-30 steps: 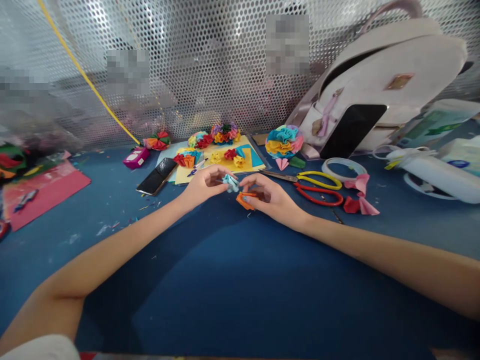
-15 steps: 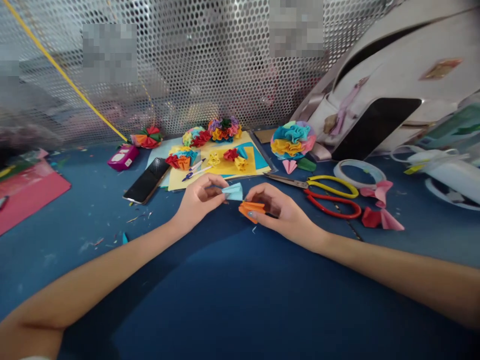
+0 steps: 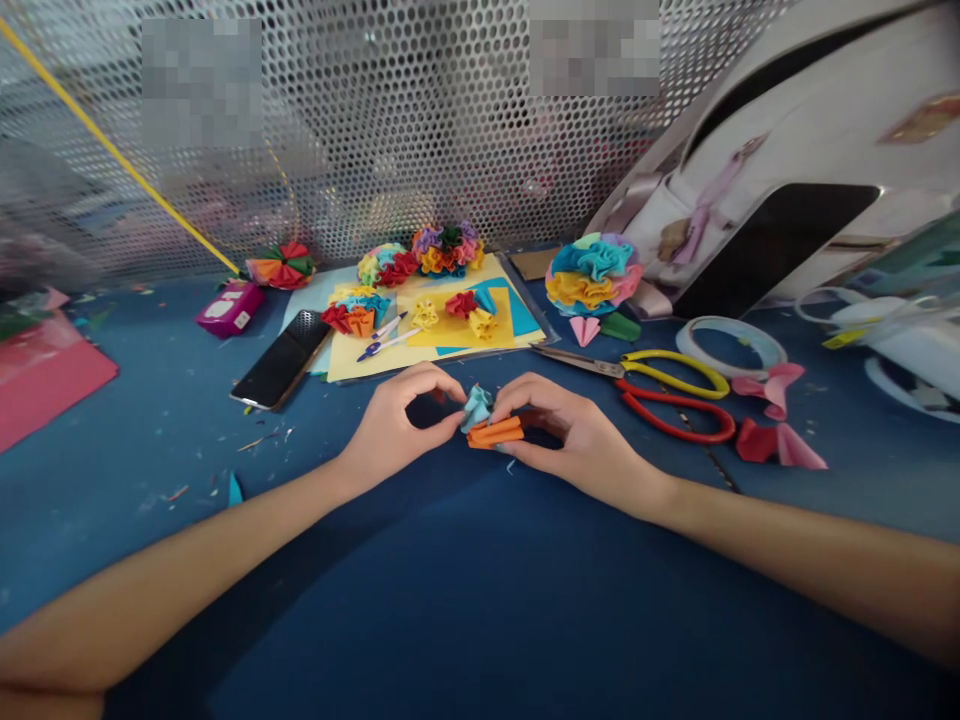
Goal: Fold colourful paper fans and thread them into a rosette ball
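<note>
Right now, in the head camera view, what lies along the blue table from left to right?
Red paper sheet → magenta box → black phone → left hand → blue folded paper → right hand → scissors → tape ring.

No lettering can be read anywhere. The small pink box (image 3: 229,307) on the table (image 3: 465,600) carries a white label, and the backpack (image 3: 810,150) a badge, both too blurred to read.

Bright backlight glaring through perforated metal mesh screen (image 3: 390,130); forearm shadows on dark blue tabletop (image 3: 465,600); edges warped, blurred.
</note>
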Available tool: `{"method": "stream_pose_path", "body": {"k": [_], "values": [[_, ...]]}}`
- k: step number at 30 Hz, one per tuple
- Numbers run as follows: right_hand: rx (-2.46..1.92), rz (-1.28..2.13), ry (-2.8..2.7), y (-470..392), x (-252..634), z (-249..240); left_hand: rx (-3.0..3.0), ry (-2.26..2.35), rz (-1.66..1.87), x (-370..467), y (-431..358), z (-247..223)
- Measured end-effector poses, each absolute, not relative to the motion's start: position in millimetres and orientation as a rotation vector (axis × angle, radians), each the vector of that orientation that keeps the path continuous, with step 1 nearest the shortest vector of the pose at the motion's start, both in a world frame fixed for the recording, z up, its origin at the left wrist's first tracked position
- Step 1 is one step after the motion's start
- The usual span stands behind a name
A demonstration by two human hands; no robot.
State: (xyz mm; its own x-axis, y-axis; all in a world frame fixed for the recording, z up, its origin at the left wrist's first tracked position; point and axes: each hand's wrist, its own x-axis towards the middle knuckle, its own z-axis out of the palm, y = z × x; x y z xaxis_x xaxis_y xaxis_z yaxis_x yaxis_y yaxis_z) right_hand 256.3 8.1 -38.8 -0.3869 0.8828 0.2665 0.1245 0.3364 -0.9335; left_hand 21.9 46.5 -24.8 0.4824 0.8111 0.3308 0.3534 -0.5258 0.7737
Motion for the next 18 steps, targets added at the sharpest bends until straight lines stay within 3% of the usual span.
{"method": "stream_pose_path", "body": {"k": [18], "values": [[-0.778, 0.873, -1.855, 1.2, 256.6, -37.7, 2.169, 0.864, 1.124, 21.1, 41.8, -28.7]]}}
